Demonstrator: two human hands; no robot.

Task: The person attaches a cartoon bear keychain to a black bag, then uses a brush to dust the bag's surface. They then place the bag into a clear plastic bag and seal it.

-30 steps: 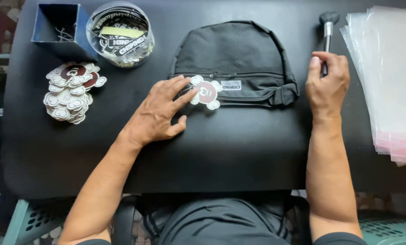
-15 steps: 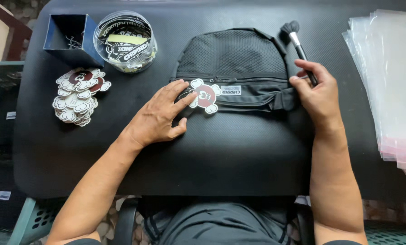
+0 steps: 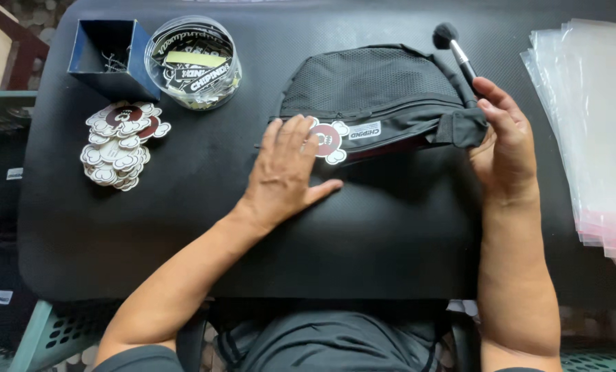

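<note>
One black bag, one brush in right hand; left hand flat.

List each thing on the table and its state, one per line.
Black bag: lying flat, zipped.
Flower-shaped tag: on the bag, under left hand.
Brush: held by right hand.
Tag pile: stacked.
Clear tub: open, filled.
Blue box: open.
Plastic sleeves: stacked.
</note>
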